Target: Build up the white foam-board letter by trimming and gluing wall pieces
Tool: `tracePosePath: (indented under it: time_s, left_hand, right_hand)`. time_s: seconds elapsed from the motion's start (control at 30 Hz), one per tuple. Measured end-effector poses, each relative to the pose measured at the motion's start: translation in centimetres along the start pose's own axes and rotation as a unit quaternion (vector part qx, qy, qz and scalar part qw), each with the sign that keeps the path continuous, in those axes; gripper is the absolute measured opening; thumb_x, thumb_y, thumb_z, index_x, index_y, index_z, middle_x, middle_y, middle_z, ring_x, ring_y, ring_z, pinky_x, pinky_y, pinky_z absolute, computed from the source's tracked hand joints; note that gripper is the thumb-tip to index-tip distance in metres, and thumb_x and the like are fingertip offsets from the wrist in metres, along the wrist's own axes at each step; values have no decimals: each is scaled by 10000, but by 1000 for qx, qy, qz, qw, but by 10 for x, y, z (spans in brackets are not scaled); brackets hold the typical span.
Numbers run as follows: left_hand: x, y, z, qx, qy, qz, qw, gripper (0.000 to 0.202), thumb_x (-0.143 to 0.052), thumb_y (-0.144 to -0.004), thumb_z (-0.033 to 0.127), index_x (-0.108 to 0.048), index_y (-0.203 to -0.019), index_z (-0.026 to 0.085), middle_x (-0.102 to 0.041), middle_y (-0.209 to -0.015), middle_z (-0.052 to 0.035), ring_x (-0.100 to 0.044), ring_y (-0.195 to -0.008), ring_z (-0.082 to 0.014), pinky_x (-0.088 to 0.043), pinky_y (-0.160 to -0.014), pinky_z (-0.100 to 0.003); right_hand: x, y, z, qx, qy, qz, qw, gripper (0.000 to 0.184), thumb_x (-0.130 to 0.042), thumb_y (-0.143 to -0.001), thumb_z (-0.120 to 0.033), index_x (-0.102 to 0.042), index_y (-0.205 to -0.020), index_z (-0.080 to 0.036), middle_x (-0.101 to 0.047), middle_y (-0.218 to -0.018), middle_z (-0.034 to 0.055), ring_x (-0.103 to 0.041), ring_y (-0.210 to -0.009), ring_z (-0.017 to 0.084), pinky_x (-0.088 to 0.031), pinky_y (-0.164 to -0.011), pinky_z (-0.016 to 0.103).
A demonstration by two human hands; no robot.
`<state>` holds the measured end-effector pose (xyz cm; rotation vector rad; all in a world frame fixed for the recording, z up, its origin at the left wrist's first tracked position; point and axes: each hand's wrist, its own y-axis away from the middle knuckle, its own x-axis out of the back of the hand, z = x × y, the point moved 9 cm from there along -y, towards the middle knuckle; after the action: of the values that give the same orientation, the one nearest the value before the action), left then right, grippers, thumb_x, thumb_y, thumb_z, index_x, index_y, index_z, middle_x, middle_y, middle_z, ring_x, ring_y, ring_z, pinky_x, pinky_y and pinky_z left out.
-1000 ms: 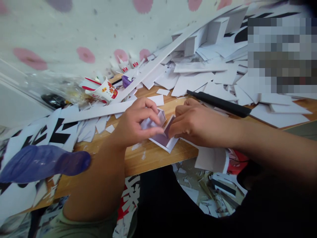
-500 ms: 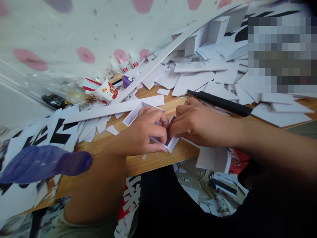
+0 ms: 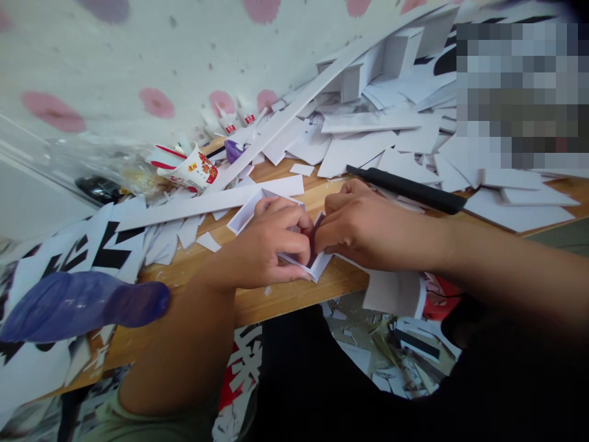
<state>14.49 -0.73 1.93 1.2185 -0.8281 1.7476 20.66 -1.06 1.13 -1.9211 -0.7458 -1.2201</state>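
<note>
A small open box of white board point(image 3: 243, 218) lies on the wooden table, partly hidden under both hands. My left hand point(image 3: 281, 239) is closed over its near left side, thumb along the front wall and fingers curled into the inside. My right hand point(image 3: 356, 221) has its fingers bent and pressed together at the box's right wall; the fingertips are inside and hidden. Just beyond my right hand lies a long black tool point(image 3: 409, 189) with a narrow tip. Behind the box a long white strip point(image 3: 221, 199) lies across the table.
White board scraps point(image 3: 359, 150) pile up at the back right. A paper cup point(image 3: 196, 169) with red-handled items stands back left, beside clear plastic wrapping. A translucent purple object point(image 3: 83, 304) lies near my left arm. Offcuts litter the floor below the table edge point(image 3: 299, 307).
The camera view has shifted very slightly. Both hands stay on the box in nearly the same pose.
</note>
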Motion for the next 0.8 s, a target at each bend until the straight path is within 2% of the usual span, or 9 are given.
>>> tracePosePath:
  time_s: [0.27,0.47,0.67,0.8]
  left_hand:
    - [2,3,5,-7,-54,11,998,179,-685,-795,382,-656,-690,240,-596,-951,-32,-489,-1065,-267,-278,-965,-507]
    - [0,2,5,7,-81,20,996,171,-644,-794,340,-650,-656,239,-597,-943,-3,-484,-1070,-264,-267,-1019,-527]
    - [2,3,4,27,-104,24,994,232,-651,-794,443,-661,-701,231,-589,-974,-27,-485,-1067,-274,-242,-1039,-552]
    - [8,4,3,31,-101,51,993,325,-696,-749,516,-621,-734,200,-584,-999,-67,-480,-1060,-281,-258,-1025,-548]
  right_hand:
    - [1,0,-1,-5,-6,-14,1000,254,-580,-856,-97,-742,-825,-291,-632,-639,2,-501,-746,191,-224,-760,361]
    - [2,-1,-1,-4,-8,-6,1000,241,-560,-865,-108,-731,-791,-261,-623,-657,11,-496,-725,179,-221,-758,360]
    - [2,0,0,-11,-12,-10,1000,263,-558,-869,-105,-746,-816,-281,-625,-645,12,-496,-730,183,-223,-780,373]
    - [2,0,0,-6,0,0,1000,244,-567,-878,-133,-750,-853,-292,-608,-629,8,-481,-705,178,-233,-782,371]
